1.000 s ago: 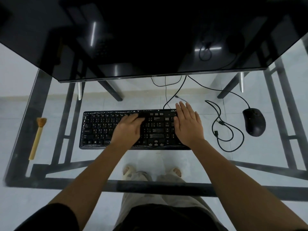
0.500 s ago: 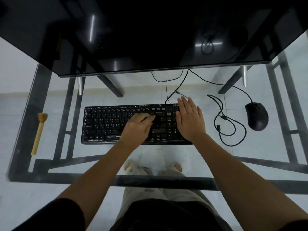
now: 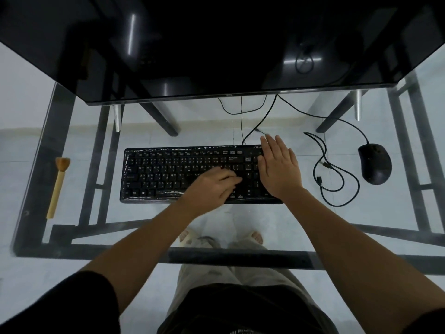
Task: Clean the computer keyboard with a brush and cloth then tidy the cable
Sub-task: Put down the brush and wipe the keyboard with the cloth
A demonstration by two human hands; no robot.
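Observation:
A black keyboard (image 3: 168, 174) lies on the glass desk, its left part glinting with a shiny film. My left hand (image 3: 209, 189) rests on the keys right of centre, fingers curled down on what looks like a dark cloth (image 3: 238, 183), hard to make out against the keys. My right hand (image 3: 279, 169) lies flat with straight fingers over the number pad end. The keyboard's cable (image 3: 260, 126) runs back under the monitor. A wooden brush (image 3: 57, 186) lies alone at the desk's far left.
A large dark monitor (image 3: 216, 44) overhangs the back of the desk. A loose black cable (image 3: 337, 179) coils right of the keyboard, next to a black mouse (image 3: 374, 163). The desk's black frame (image 3: 240, 257) runs along the front edge, with my feet below the glass.
My left hand has slid rightward across the keys, from mid-keyboard toward my right hand. My right hand has stayed on the keyboard's right end.

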